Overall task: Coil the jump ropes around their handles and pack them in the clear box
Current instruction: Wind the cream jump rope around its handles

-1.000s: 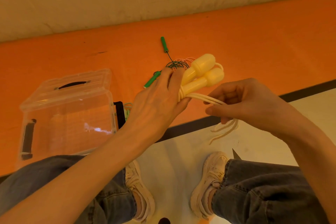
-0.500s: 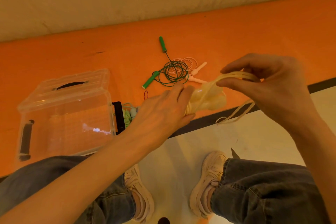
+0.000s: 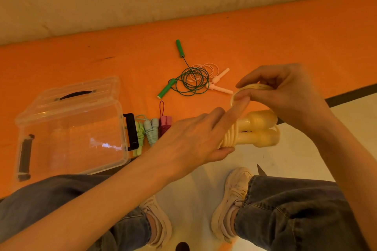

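The clear box (image 3: 69, 128) lies near the orange mat's (image 3: 285, 36) front-left edge, its contents hard to make out through the walls; just beside it lie three coiled ropes (image 3: 152, 130); farther back sit a loose green rope (image 3: 189, 81) and a pink rope (image 3: 212, 76), overlapping; the left hand (image 3: 191, 138) grips the yellow rope's handles (image 3: 259, 128), index finger extended; the right hand (image 3: 285, 91) pinches a loop of its cord (image 3: 255, 87); the handles' near ends are hidden.

Your arms are bare to the elbow. You wear faded grey-blue jeans (image 3: 295, 210) with worn hems and chunky off-white laced sneakers (image 3: 230, 199), scuffed at the toes.
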### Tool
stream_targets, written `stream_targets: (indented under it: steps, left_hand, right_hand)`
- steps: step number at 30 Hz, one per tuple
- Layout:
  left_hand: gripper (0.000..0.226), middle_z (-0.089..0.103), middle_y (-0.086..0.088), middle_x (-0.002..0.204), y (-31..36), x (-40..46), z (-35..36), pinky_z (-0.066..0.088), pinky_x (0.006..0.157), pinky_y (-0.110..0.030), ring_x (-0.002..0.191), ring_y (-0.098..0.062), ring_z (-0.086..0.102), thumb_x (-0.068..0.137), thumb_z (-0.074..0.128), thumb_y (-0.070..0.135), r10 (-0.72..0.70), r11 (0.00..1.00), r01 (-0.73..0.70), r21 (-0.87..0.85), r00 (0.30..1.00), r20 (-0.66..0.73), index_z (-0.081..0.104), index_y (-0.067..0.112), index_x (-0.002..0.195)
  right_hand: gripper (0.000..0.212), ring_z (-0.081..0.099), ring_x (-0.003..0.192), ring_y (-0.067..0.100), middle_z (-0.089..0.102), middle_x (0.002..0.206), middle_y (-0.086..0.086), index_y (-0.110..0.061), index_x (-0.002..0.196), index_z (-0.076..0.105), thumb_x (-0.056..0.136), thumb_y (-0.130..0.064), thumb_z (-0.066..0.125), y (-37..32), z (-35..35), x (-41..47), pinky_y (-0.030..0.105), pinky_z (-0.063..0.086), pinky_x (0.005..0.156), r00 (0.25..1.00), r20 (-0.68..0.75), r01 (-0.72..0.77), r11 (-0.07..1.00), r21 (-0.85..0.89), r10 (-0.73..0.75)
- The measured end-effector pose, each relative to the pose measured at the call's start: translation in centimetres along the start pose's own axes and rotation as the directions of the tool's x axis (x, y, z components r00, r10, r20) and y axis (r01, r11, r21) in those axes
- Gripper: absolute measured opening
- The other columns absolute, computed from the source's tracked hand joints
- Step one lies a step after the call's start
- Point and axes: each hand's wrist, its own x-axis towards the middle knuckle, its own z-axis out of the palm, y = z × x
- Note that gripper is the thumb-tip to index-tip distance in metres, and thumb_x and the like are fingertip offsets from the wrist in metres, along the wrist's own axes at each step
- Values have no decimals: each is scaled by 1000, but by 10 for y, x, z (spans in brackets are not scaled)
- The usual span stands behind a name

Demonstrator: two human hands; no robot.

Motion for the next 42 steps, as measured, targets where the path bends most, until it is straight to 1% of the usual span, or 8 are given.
stream_targets:
  steps: [12, 17, 22, 26, 33, 37, 38, 42]
  left_hand:
    - [51, 39, -6, 114, -2, 0, -4, 35, 34, -26, 52, -11, 41, 87, 50, 45, 16, 989, -8, -147, 998, 53, 43, 12, 125]
    - [52, 28, -6, 129, -3, 2, -10, 41, 35, -28, 58, -14, 50, 85, 52, 43, 31, 985, -20, -169, 998, 59, 40, 17, 128]
    - [53, 37, -1, 134, 1, 2, -8, 20, 44, -14, 69, -7, 40, 82, 51, 45, 123, 976, -113, -187, 992, 41, 46, 12, 124]
    - [54, 38, 3, 123, 4, 2, -7, 25, 46, -15, 70, -5, 40, 80, 50, 47, 132, 963, -121, -239, 991, 32, 38, 15, 122]
    - [59, 36, 4, 120, 7, 2, -14, 38, 46, -18, 73, -6, 47, 81, 53, 46, 72, 948, -95, -303, 994, -84, 34, 18, 130]
    - [56, 36, 7, 124, 0, 3, -21, 54, 56, -37, 89, -19, 59, 82, 55, 44, -70, 881, 17, -473, 993, -94, 34, 25, 129]
    - [55, 37, 8, 124, -2, 3, -22, 54, 60, -40, 91, -19, 58, 82, 56, 44, -123, 853, 63, -519, 989, -82, 34, 26, 129]
    - [52, 45, 17, 112, -10, 2, -23, 47, 68, -33, 89, -7, 51, 82, 52, 52, -331, 771, 232, -593, 942, -62, 32, 34, 126]
  right_hand:
    - [20, 54, 57, -8, 63, 62, -26, -15, 80, 73, 64, -28, 78, 0, -1, 3, 5, 36, 54, 997, 66, -40, 997, 73, 35]
    - [28, 59, 64, 24, 72, 74, 5, -17, 80, 74, 59, -35, 77, 4, -6, 4, 31, 46, 62, 992, 104, -90, 986, 140, 76]
    - [28, 54, 65, 14, 69, 78, 20, -13, 84, 74, 60, -28, 75, 9, -10, 4, 17, 44, 56, 950, 281, -192, 964, 182, 137]
    - [31, 63, 77, 34, 73, 84, 13, -15, 90, 73, 62, -28, 74, 15, -12, 4, 26, 52, 66, 893, 420, -252, 953, 170, 161]
    - [46, 66, 68, 21, 73, 80, 16, -18, 84, 76, 52, -50, 85, 27, -16, 7, 26, 53, 60, 843, 496, -356, 908, 221, 210]
    - [12, 64, 67, 13, 66, 79, 21, -22, 77, 72, 74, -10, 72, 41, -20, 4, 29, 51, 58, 849, 456, -364, 921, 138, 267]
    - [32, 62, 66, 10, 63, 73, 16, -26, 71, 68, 77, 3, 57, 39, -21, -1, 25, 49, 58, 863, 410, -359, 929, 88, 295]
    - [3, 65, 66, -1, 70, 69, -10, -18, 80, 64, 79, -17, 61, 12, -8, -6, 11, 50, 58, 880, 422, -338, 913, 229, 220]
